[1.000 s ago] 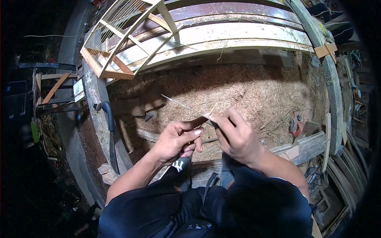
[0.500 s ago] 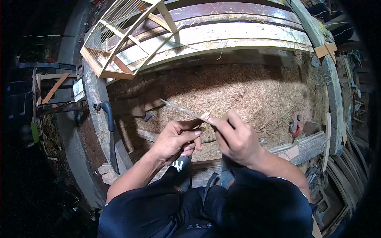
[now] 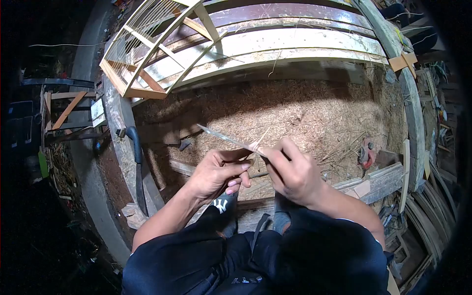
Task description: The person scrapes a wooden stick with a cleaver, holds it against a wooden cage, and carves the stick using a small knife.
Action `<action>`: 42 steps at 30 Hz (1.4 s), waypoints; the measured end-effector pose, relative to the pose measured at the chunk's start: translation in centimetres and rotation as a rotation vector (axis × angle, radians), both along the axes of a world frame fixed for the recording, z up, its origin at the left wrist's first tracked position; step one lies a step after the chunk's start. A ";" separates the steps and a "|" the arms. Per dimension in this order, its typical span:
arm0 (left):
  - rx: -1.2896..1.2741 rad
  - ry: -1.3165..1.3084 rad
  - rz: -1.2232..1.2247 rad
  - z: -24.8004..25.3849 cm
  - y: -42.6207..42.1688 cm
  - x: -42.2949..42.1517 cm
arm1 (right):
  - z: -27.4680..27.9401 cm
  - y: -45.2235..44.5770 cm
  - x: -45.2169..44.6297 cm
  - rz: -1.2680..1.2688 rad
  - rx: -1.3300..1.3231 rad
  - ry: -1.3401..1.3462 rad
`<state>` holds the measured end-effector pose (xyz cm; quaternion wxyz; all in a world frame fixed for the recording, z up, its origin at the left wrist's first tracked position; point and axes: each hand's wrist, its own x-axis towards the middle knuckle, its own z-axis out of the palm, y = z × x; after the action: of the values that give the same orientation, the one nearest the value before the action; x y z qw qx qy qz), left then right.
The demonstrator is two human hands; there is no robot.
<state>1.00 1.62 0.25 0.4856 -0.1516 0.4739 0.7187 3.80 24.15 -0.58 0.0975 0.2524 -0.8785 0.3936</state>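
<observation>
My right hand (image 3: 295,172) is closed around the handle end of a knife (image 3: 223,136), whose narrow blade points up and to the left. Close beside it, my left hand (image 3: 216,174) is closed in a pinch, thumb against fingers. Between the two hands a thin pale strip (image 3: 264,135) of wood or bamboo sticks up by the blade. Its lower end runs toward my left fingertips and is mostly hidden. Both hands are above the shavings, in front of my knees.
A slatted wooden frame with thin wires (image 3: 147,49) rests on the pale planks (image 3: 305,44) at the back left. A blue-handled saw (image 3: 135,147) hangs on the left beam. A red tool (image 3: 366,153) lies at right, among shavings (image 3: 295,115).
The knife blade has turned slightly, and the hands have shifted only a little. Both stay close together with their grips unchanged.
</observation>
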 end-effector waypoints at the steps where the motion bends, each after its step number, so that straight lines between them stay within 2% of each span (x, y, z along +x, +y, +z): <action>1: -0.021 -0.011 0.016 0.3 0.2 -0.1 | -0.5 0.2 -0.2 -0.033 -0.014 -0.021; 4: -0.014 -0.015 0.076 0.6 0.5 0.0 | -1.6 1.2 -1.6 -0.160 -0.014 0.013; 8: -0.036 0.005 -0.018 0.0 0.1 0.0 | -0.3 0.1 0.0 -0.031 -0.043 0.015; 11: -0.034 -0.015 0.128 0.7 0.6 0.1 | -1.1 0.7 -1.0 -0.098 -0.023 0.025; 14: -0.085 -0.004 0.024 0.1 0.2 0.1 | -0.5 0.4 -0.4 -0.068 0.000 0.022; 16: -0.056 -0.003 0.025 0.3 0.2 0.0 | -0.6 0.3 -0.3 -0.054 -0.006 0.039; 18: -0.067 -0.043 0.132 1.0 0.8 0.0 | -1.2 0.8 -0.9 -0.108 -0.056 0.034; 22: -0.072 -0.023 0.029 0.3 0.3 -0.1 | -0.7 0.5 -0.2 -0.063 -0.010 0.053; 25: -0.083 -0.038 0.071 0.9 0.8 -0.1 | -1.5 1.0 -1.5 -0.166 -0.044 0.048; 26: -0.080 -0.034 0.110 1.0 0.9 -0.1 | -1.4 0.9 -1.2 -0.163 -0.044 0.048; 28: -0.106 -0.019 0.072 0.6 0.6 0.0 | -0.9 0.6 -0.3 -0.081 0.024 0.028; 30: -0.081 0.013 0.002 0.4 0.2 -0.1 | -0.7 0.2 -0.2 -0.049 -0.019 0.058; 34: -0.089 -0.031 0.107 0.7 0.8 -0.1 | -1.2 0.8 -1.2 -0.170 -0.009 0.020; 37: -0.058 0.005 0.025 0.5 0.3 -0.1 | 0.2 0.0 0.0 -0.018 -0.002 0.014; 40: -0.083 0.016 0.036 1.4 0.7 -0.2 | -1.4 1.0 -1.4 -0.177 -0.036 0.006; 42: -0.058 0.038 -0.073 1.5 0.5 -0.3 | -1.2 1.1 -1.5 -0.180 -0.062 0.016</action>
<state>0.73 2.10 1.77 0.4978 -0.1345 0.5090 0.6892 2.26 25.20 -1.73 0.1472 0.1722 -0.8842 0.4085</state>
